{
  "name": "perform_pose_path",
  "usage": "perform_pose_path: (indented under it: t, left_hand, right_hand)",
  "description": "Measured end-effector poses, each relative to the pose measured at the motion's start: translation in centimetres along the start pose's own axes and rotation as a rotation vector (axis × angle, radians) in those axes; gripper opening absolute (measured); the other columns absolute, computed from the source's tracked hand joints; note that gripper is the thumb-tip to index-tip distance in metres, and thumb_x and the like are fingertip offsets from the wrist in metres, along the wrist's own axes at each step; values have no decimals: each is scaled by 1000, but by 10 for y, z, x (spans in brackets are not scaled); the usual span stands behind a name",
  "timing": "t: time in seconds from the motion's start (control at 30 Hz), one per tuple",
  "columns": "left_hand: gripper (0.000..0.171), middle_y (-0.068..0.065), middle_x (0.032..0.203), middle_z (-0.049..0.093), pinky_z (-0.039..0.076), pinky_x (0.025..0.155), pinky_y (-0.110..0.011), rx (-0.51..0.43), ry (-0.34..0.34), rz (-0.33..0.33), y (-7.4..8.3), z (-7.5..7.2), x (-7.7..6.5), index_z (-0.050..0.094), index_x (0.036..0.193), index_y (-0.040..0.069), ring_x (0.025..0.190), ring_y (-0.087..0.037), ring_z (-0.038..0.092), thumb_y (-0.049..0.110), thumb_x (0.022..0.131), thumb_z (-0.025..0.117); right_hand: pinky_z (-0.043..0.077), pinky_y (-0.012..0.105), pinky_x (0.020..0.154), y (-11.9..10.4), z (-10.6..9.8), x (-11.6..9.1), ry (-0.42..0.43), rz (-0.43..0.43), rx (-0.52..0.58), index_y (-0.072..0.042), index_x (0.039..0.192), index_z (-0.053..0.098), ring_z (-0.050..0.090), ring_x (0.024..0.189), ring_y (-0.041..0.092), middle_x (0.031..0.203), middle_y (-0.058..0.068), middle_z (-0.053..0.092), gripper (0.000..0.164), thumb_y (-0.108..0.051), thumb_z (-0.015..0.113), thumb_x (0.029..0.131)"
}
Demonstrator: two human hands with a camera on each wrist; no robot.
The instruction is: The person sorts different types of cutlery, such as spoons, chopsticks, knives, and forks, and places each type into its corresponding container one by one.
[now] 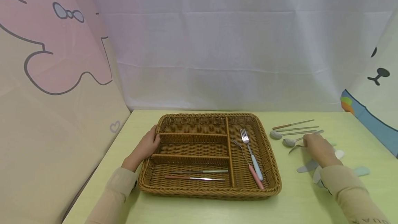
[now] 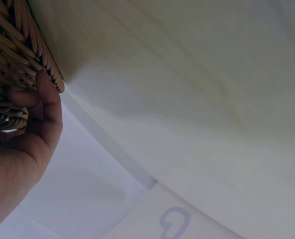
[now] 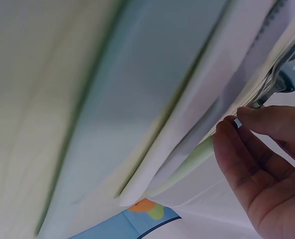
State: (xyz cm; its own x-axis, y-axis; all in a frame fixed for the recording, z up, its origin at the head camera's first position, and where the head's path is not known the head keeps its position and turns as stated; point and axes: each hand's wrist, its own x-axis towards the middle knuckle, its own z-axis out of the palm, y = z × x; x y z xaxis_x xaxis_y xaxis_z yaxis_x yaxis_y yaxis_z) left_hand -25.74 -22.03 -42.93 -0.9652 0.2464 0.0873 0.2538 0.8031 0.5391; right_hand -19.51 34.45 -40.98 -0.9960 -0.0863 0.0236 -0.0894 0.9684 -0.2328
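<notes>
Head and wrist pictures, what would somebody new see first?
Probably the big brown rectangular wicker basket in the middle, on the pale yellow-green table. Next, the large pink cartoon animal at upper left, then the person's right hand pinching a silver metal-headed fork on the right.

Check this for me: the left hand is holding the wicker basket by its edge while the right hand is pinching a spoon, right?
Not quite: the right hand is pinching a fork, as the right wrist view shows. The left hand is indeed holding the wicker basket by its edge.
</notes>
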Motion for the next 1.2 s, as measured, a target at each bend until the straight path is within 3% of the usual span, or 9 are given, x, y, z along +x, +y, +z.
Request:
perform_pose_path:
  t: [0.17,0.4,0.77,1.0,1.2]
  left_hand:
    - [56,-37,140,27,33,100,-61,2,0,-1,0,0,0,10,140,-12,125,-47,30,17,97,32]
    - [56,-37,140,27,33,100,-61,-4,2,3,0,0,0,10,140,-13,125,-47,30,16,97,32]
    - [55,-38,139,28,33,100,-61,-12,12,15,1,0,-1,11,140,-13,125,-47,30,15,97,32]
    - [55,-37,140,27,33,100,-61,-22,12,20,0,0,0,10,140,-13,125,-47,30,14,97,32]
    - [55,-37,140,28,33,100,-61,-24,16,29,0,0,-1,10,140,-12,125,-47,30,14,97,33]
  right_hand:
    - [43,37,46,-3,-1,-2,29,-13,-6,2,70,53,44,54,21,64,13,53,16,10,45,81]
    - [48,43,47,-4,-3,-2,66,-27,-9,5,75,56,48,54,23,71,24,59,14,10,45,82]
    - [49,43,45,-9,-3,-1,151,-66,-30,4,77,58,46,52,21,72,26,61,13,8,49,83]
    - [54,56,55,-15,-5,1,152,-81,-38,7,89,60,60,67,43,90,36,62,12,6,50,84]
    - [53,57,52,-18,-7,2,176,-83,-56,5,93,61,59,68,45,85,34,64,16,8,50,83]
